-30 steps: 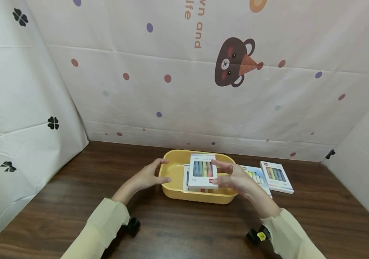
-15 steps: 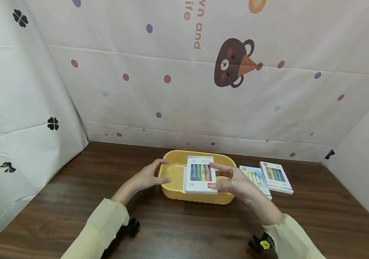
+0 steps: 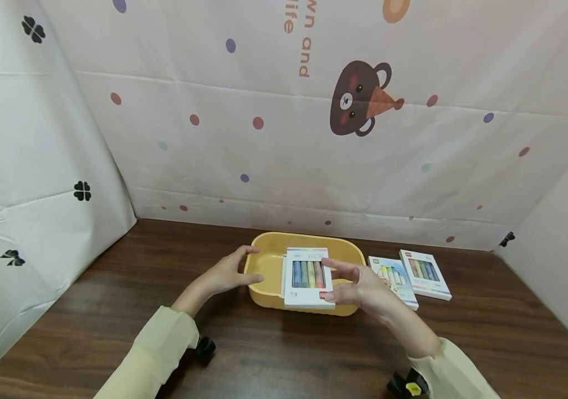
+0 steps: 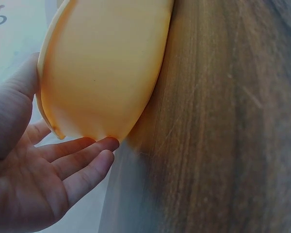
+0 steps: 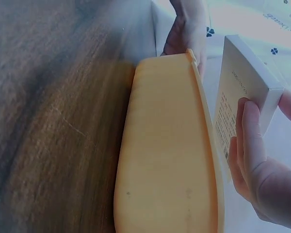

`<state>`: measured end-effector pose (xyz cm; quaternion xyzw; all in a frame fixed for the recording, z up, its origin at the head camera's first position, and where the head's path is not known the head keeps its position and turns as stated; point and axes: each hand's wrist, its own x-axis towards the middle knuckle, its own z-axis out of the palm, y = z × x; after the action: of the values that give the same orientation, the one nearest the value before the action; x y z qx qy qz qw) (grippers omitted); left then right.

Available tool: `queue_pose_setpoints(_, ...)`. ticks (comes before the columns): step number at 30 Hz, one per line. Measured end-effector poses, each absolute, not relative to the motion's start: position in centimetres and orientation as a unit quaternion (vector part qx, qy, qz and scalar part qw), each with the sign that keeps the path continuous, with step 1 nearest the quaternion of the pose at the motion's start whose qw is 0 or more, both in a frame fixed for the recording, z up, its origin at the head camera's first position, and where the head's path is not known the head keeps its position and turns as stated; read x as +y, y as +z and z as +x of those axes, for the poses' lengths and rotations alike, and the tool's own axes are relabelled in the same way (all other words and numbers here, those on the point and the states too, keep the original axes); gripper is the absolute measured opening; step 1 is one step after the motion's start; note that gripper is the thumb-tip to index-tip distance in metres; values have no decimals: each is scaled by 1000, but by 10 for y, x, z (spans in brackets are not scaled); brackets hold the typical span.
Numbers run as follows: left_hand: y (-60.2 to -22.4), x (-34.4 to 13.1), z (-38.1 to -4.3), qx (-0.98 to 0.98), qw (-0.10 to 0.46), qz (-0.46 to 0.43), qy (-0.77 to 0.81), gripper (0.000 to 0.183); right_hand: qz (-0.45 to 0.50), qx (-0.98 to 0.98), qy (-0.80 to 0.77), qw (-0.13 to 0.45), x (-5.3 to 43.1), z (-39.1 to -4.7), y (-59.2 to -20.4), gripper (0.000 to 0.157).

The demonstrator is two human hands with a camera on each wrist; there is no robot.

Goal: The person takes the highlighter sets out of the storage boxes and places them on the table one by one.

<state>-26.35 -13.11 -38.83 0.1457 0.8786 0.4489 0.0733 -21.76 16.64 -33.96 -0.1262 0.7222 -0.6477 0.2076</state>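
Note:
In the head view, my right hand (image 3: pixel 366 288) pinches a white crayon box (image 3: pixel 308 293) by its right edge, thumb near the lower corner. The box's window shows several coloured sticks. Seen from the right wrist, this crayon box (image 5: pixel 245 77) is tilted beside the rim, its printed back towards the basket. My left hand (image 3: pixel 226 271) holds the left end of the yellow plastic basket (image 3: pixel 269 299). From the left wrist, the thumb is at the basket's rim and the fingertips touch its outer wall (image 4: pixel 106 73). Another white box (image 3: pixel 284 274) in the basket is mostly hidden.
Two more boxes lie right of the basket on the dark wooden table (image 3: pixel 274 354): a blue-and-white box (image 3: pixel 395 280) and a white box (image 3: pixel 425 274) overlapping in view. A patterned white cloth (image 3: pixel 204 155) stands close behind the basket.
My right hand has drawn the crayon box towards me and slightly left, so it now overlaps the basket's front rim in view. The left hand has stayed on the basket.

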Motion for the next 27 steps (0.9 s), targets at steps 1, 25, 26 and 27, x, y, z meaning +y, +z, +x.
queue_pose_setpoints(1,-388,-131,-264,879,73,145,449,68,-126,724,-646,208,166,-217,-340,78)
queue_pose_setpoints(25,-390,-132,-263,874,65,166,453,67,-171,667,-685,238,155,-198,-351,79)
queue_pose_setpoints(26,-390,-132,-263,874,64,165,452,67,-171,665,-687,238,154,-197,-351,79)
queue_pose_setpoints(27,-390,-132,-263,874,64,164,452,67,-173,663,-688,239,153,-195,-351,79)
